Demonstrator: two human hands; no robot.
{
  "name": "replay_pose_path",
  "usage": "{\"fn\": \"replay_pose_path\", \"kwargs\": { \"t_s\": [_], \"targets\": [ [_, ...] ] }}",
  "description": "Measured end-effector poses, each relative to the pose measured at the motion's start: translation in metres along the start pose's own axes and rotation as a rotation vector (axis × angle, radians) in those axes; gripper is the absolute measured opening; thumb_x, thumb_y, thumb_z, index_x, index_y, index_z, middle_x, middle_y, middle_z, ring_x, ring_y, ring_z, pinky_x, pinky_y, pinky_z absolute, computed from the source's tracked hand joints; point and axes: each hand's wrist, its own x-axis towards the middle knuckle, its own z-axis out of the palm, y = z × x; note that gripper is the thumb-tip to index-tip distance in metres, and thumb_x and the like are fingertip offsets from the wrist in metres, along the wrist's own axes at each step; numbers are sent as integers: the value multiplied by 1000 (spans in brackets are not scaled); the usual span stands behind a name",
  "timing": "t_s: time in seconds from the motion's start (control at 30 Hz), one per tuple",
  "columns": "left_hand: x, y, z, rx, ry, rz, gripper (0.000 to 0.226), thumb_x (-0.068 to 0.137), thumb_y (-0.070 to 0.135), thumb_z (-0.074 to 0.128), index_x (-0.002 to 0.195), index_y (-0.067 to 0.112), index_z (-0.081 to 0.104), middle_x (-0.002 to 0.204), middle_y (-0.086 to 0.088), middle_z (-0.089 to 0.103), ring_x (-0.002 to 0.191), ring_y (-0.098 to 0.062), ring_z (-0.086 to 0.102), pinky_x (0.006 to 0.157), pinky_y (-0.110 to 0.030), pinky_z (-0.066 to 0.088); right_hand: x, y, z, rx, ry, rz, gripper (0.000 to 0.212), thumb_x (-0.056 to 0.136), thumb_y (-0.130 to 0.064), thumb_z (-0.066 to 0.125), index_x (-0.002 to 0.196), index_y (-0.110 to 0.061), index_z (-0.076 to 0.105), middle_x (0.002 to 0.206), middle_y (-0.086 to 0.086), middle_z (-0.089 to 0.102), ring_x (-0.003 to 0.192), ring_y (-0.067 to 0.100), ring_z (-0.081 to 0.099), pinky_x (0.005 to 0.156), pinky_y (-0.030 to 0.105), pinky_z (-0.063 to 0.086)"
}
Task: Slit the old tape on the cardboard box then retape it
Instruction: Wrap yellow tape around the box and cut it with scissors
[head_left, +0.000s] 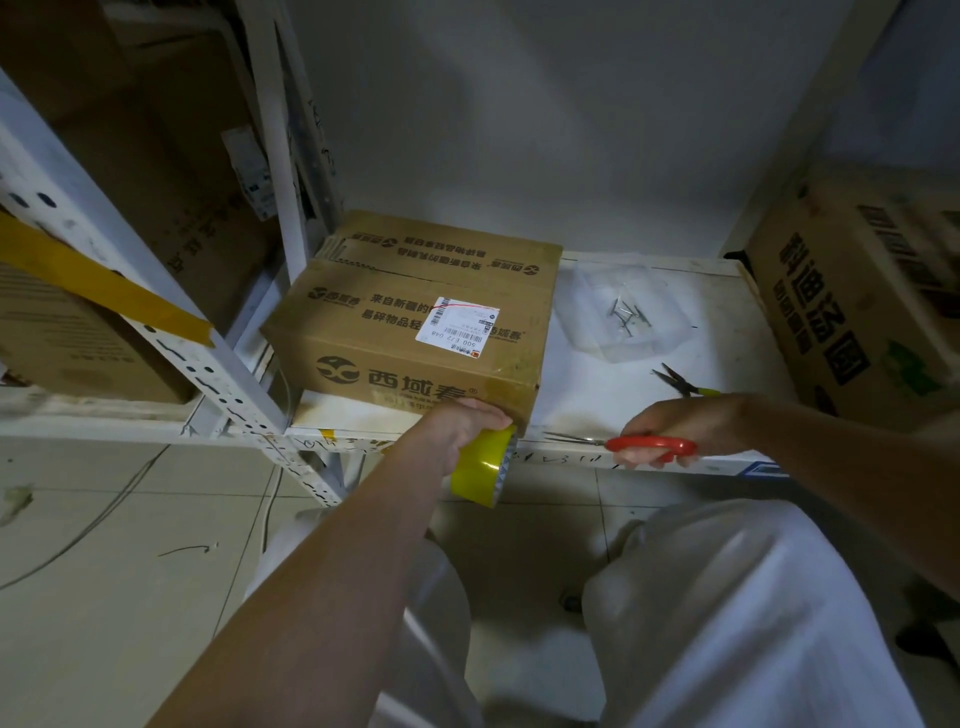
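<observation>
My left hand grips a slick yellow tape roll against the cardboard box just above it. My right hand holds red-handled scissors beside it. The box looks stiff, probably light.

Pliers lie beside a clear tray (nails inside) on the shelf.

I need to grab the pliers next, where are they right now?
The pliers lie on the white shelf, right of the cardboard box, just beyond the right hand.
</observation>
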Motion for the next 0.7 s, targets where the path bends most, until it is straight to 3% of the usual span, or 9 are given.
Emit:
{"fn": "replay_pose_path", "kwargs": {
  "t_s": [0.13,0.3,0.5,0.7],
  "targets": [
    [-1,0,0,8,1,5,12,79,4,73,78,12,63,87,-7,65,96,-29,60,100,-50,46,21,-3,12,63,-32,-35,43,71,-50,78,99,-20,66,93,2,55,80,14,48,70,24,38],
    [-3,-1,-1,24,6,14,11,78,5,75,80,10,65,89,-8,66,102,-31,61,100,-51,46,5,-27,31,-263,139,-58,34,93,-38,57,113,-10,62,100,-2,61,74,7,50,59,20,31],
    [-1,-1,-1,31,18,11,13,74,8,78,77,13,66,103,-13,67,111,-34,59,102,-52,43,9,-42,43,-246,182,-96,30,93,-37,57,106,-11,63,96,0,63,69,5,51,54,18,30],
    [1,-3,0,21,29,14,14,74,7,78,76,13,66,103,-14,67,111,-34,59,104,-51,42,17,-52,52,-188,227,-132,32,87,-39,63,94,-8,66,85,7,60,62,8,50,56,17,40]
  ]
}}
